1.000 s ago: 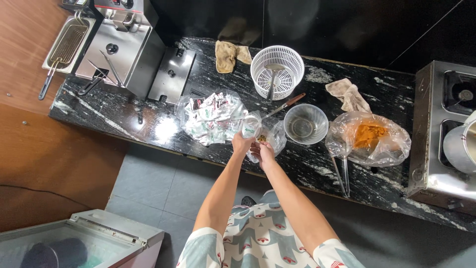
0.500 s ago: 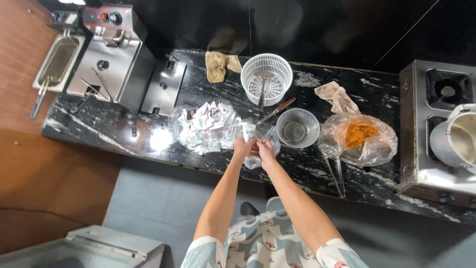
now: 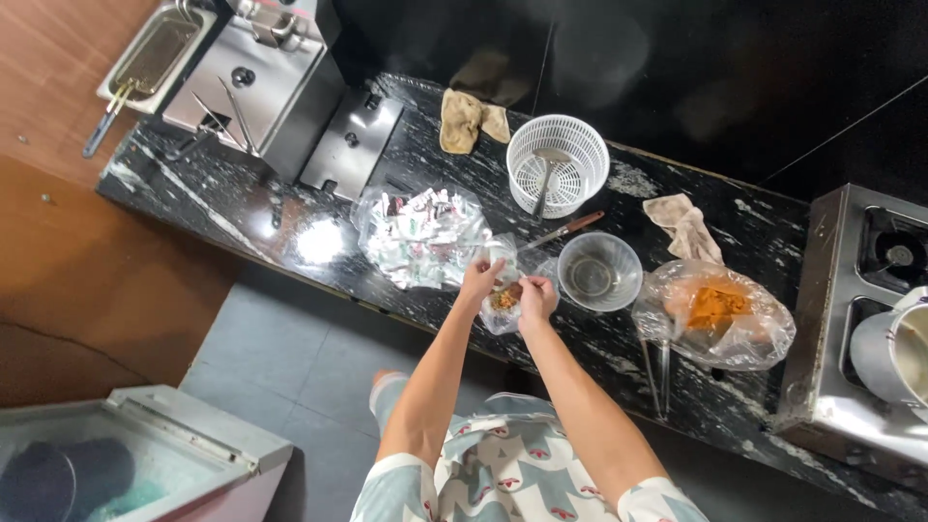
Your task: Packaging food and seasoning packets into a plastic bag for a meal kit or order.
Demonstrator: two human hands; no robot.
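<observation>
Both my hands meet over the front edge of a black marble counter point(image 3: 290, 208). My left hand point(image 3: 480, 279) and my right hand point(image 3: 537, 297) pinch the two sides of a small clear plastic bag point(image 3: 503, 307) with brownish food in it. A larger clear bag of small printed packets point(image 3: 422, 237) lies just left of my hands. Close on the right stands a clear glass bowl point(image 3: 599, 272), with a knife point(image 3: 561, 231) behind it.
A white plastic strainer basket point(image 3: 558, 164) with a ladle stands at the back. A bag of orange food point(image 3: 715, 311) lies right, tongs point(image 3: 657, 372) beside it. A fryer point(image 3: 246, 72) is far left, a gas stove with a pot point(image 3: 884, 348) far right, a chest freezer point(image 3: 135, 459) on the floor.
The view has shifted, so the counter sits a little differently in frame. My hands stay together at the small bag, which now hangs more plainly between them.
</observation>
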